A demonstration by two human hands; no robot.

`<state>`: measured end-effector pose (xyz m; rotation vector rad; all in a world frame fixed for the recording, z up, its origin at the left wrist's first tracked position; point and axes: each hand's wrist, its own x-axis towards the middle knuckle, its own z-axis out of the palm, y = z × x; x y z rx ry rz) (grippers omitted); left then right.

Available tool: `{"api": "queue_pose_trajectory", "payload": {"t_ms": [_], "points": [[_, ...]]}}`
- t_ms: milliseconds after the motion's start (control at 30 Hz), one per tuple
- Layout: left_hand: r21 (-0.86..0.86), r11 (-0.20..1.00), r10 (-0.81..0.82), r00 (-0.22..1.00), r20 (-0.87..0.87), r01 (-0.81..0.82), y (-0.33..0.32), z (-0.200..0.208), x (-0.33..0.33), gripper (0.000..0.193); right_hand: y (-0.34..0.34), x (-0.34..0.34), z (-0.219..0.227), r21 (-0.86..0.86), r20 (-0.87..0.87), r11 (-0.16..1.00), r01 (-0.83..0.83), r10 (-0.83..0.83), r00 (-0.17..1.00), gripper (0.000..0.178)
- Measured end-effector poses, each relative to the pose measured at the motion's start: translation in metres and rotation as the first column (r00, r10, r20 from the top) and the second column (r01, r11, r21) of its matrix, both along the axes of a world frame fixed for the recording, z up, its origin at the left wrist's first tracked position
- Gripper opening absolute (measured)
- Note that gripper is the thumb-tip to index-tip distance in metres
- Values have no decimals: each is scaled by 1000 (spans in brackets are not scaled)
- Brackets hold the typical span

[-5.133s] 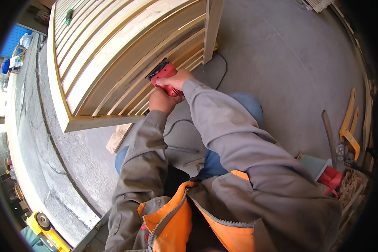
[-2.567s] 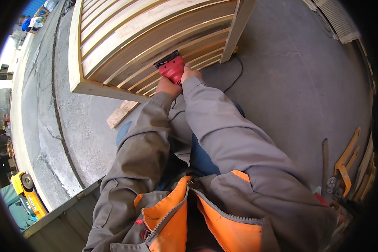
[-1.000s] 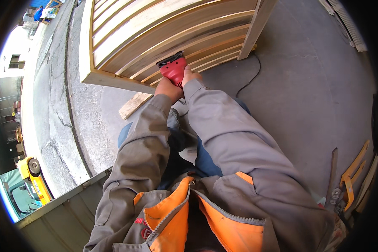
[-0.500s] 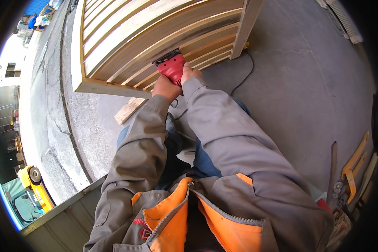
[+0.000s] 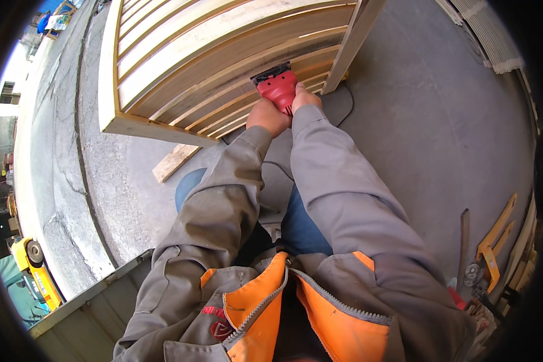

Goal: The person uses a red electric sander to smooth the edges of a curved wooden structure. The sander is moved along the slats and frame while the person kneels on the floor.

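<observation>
A red corded electric sander (image 5: 277, 89) is held out in front of me, its black flat pad against a slat of a pale wooden slatted frame (image 5: 217, 78). My left hand (image 5: 268, 117) wraps round the left side of its body, fingers closed. On the other side my right hand (image 5: 306, 99) grips it too, closed, with the thumb along the housing. The undersides of both hands and part of the handle are hidden. The frame stands tilted beyond my knees, its slats running across in front of me.
A power cord (image 5: 349, 108) loops over the grey concrete floor (image 5: 440, 139). Below the frame's left part lies a short board (image 5: 175, 163). At the lower right are a yellow-orange tool (image 5: 495, 247) and wood pieces. A stack of pale strips (image 5: 485, 36) lies at the far right.
Both hands have moved the sander to the right and slightly up along the slats. My grip looks the same. The view has shifted a little.
</observation>
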<state>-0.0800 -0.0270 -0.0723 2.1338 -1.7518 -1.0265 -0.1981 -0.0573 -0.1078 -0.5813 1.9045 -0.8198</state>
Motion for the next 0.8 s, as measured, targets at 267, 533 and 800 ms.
{"api": "queue_pose_trajectory", "payload": {"t_ms": [267,533,800], "points": [[70,997,28,997,75,-33,13,-1,36,60,16,40,-7,-8,-66,991,-130,129,989,71],[-15,999,47,989,143,-45,39,5,77,62,32,92,-31,34,-2,976,-216,216,976,75],[-51,995,93,974,206,-85,42,-14,103,66,46,110,-10,80,92,965,-248,240,966,74]]}}
